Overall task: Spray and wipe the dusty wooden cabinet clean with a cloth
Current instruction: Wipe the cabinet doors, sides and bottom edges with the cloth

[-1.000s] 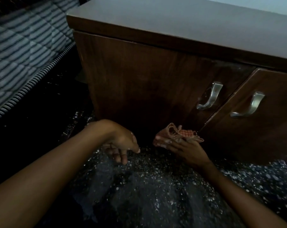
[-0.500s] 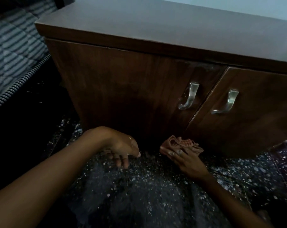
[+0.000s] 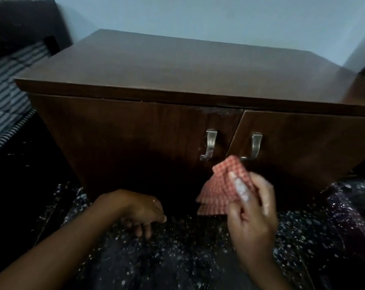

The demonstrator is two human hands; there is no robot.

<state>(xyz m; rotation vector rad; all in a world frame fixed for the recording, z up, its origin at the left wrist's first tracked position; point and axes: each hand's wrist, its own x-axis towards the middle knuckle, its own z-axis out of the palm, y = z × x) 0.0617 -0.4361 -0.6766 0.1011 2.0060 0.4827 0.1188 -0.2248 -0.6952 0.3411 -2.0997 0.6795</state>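
Note:
A low brown wooden cabinet (image 3: 135, 132) with two doors and two metal handles (image 3: 209, 145) fills the middle of the view. A pale dusty smear shows at the top of the gap between the doors. My right hand (image 3: 250, 210) is raised in front of the doors, below the handles, gripping a folded red checked cloth (image 3: 223, 189). My left hand (image 3: 139, 210) rests fingers-down on the dark speckled floor (image 3: 177, 258) by the cabinet's base, holding nothing. No spray bottle is in view.
A striped mattress (image 3: 5, 97) lies at the left, close to the cabinet's side. A pale wall (image 3: 198, 15) stands behind the cabinet. Dark patterned fabric (image 3: 353, 216) lies on the floor at the right.
My right hand has lifted the cloth off the floor, up in front of the doors. The view has tilted up and shows the whole cabinet top. My left hand has stayed on the floor.

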